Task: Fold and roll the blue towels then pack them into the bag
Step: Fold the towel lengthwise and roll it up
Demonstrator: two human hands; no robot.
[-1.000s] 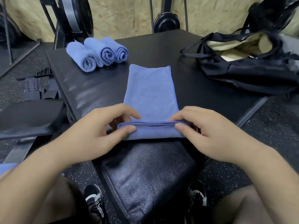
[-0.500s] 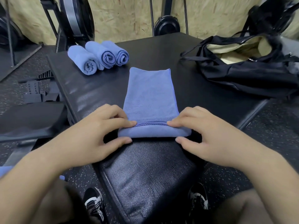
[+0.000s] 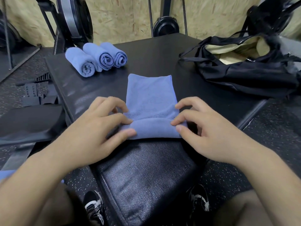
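A folded blue towel (image 3: 150,97) lies flat on the black padded platform (image 3: 156,53), its near end turned over into a short roll (image 3: 154,129). My left hand (image 3: 97,128) pinches the roll's left end between thumb and fingers. My right hand (image 3: 205,128) pinches the right end the same way. Three rolled blue towels (image 3: 96,60) lie side by side at the platform's far left. An open black bag (image 3: 244,69) with a pale lining sits at the far right.
A black bench pad (image 3: 143,176) runs from the platform toward me between my shoes. Gym machines and weight plates (image 3: 166,27) stand against the chipboard wall behind. Another dark pad (image 3: 29,123) lies on the speckled floor at left. A bit of blue cloth (image 3: 6,175) shows by my left arm.
Both hands have rolled the towel's near end away from me; the roll is thicker and sits farther up the towel, and the flat part is shorter.
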